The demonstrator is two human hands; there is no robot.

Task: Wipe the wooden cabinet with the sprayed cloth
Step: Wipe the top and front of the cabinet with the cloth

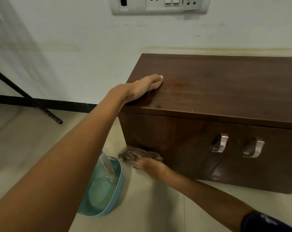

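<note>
Cloth (138, 154), brown and patterned, is pressing against the lower left corner of the wooden cabinet (217, 91), low on its front face and just above the floor (158, 206). The right hand (147, 164) is lying on top of it, and its grip is closing on the cloth with the fingers curled into the folds; the hand and cloth are blurred, so finer detail cannot be told. The left hand (147, 87) is resting flat on the cabinet's top near the left edge, its grip lying apart with fingers stretched out and holding nothing. Two metal handles (219, 142) are sitting side by side on the cabinet doors, right of the cloth. A blue basin (118, 186) is standing on the floor just left of the cabinet, with a clear plastic bottle (107, 166) leaning inside it. A switch panel (158, 5) is sitting on the wall (91, 39) above. A black stand leg (24, 96) is slanting down to the floor at the left.
</note>
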